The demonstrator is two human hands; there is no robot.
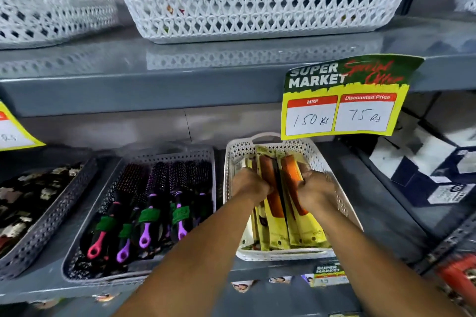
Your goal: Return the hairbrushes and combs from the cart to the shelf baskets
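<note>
A white lattice basket point(332, 170) on the lower shelf holds several combs point(278, 224) in yellow packets, brown and orange ones showing. Both my hands are inside it. My left hand point(251, 184) grips the packets from the left side, and my right hand point(315, 189) grips them from the right, next to an orange comb point(291, 175). To the left, a grey basket point(85, 226) holds several round hairbrushes point(146, 213) with pink and purple handles and green labels. The cart is out of view.
A yellow price sign point(342, 113) hangs from the upper shelf edge just above the comb basket. Two white baskets point(257, 8) stand on the upper shelf. A dark basket point(49, 219) of patterned items is at far left. Dark and white boxes point(425, 162) lie at right.
</note>
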